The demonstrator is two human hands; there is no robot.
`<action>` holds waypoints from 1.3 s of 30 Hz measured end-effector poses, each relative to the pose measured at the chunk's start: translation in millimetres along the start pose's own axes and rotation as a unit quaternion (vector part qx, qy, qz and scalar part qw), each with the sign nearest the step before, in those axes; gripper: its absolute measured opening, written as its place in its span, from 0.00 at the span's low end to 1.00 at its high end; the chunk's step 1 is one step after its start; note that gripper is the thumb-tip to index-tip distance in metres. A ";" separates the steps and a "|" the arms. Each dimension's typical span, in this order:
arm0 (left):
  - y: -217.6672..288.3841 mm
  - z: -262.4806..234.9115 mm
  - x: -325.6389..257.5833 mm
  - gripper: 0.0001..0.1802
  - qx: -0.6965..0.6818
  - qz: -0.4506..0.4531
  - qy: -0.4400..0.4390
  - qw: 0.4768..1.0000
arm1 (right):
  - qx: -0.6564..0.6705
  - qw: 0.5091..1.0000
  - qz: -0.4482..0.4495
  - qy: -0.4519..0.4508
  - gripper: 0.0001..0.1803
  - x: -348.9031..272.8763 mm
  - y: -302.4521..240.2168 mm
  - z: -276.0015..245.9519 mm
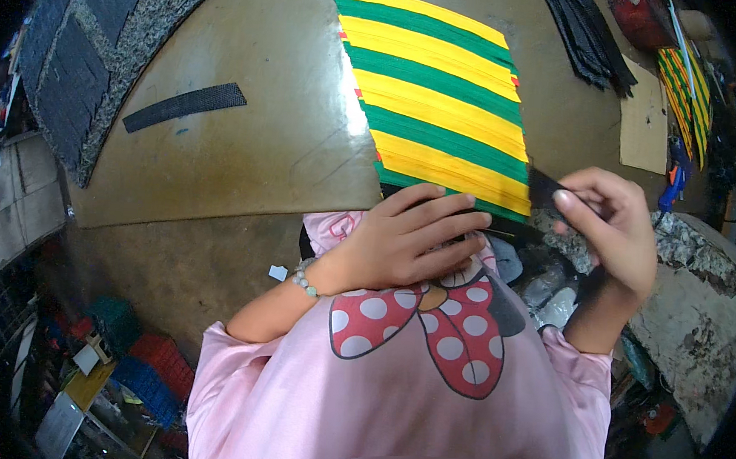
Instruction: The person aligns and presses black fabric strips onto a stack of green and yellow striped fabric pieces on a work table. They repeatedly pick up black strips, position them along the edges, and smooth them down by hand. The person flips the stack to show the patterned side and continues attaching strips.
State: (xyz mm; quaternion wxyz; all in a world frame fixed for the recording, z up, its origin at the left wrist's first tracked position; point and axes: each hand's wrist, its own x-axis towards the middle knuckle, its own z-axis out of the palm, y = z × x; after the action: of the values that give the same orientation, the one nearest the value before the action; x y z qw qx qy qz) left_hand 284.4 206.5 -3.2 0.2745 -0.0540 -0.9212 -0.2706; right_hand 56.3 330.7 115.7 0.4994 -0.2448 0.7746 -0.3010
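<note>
A panel of yellow and green stripes (437,98), looking like woven or pleated bands, lies on the brown table, with small red bits along its side edges. My left hand (423,233), a beaded bracelet at its wrist, rests flat over the near edge of the panel with its fingers stretched out. Beside the near right corner, my right hand (611,225) pinches the end of a black strip (546,188) between thumb and fingers. The strip's other end runs toward the panel, and where it ends is hidden. Something black shows beneath my left fingers.
A single black mesh strip (184,107) lies on the table (261,167) to the left. Dark strips (66,97) are heaped at the far left, and a black bundle (586,40) lies at the back right near cardboard (644,121) and a blue tool (671,187). Crates (148,385) stand at lower left.
</note>
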 end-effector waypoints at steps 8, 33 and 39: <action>-25.8 -48.4 -1.4 0.21 0.129 -0.337 0.076 0.929 | -0.034 0.985 -0.120 -0.122 0.12 62.2 -26.2 59.8; -32.7 -51.4 -2.9 0.20 0.141 -0.364 0.011 0.921 | -0.001 0.982 -0.164 -0.095 0.10 84.7 -7.2 94.8; -32.0 -49.6 -1.3 0.18 0.147 -0.368 0.018 0.918 | -0.020 0.974 -0.208 -0.087 0.12 90.0 -4.6 101.2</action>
State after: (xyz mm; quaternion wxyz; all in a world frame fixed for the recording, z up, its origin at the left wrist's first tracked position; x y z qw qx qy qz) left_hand 301.1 153.2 16.0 0.1774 0.3346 -0.9001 -0.2153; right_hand 115.6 243.8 30.2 0.4863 -0.4359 0.6659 -0.3606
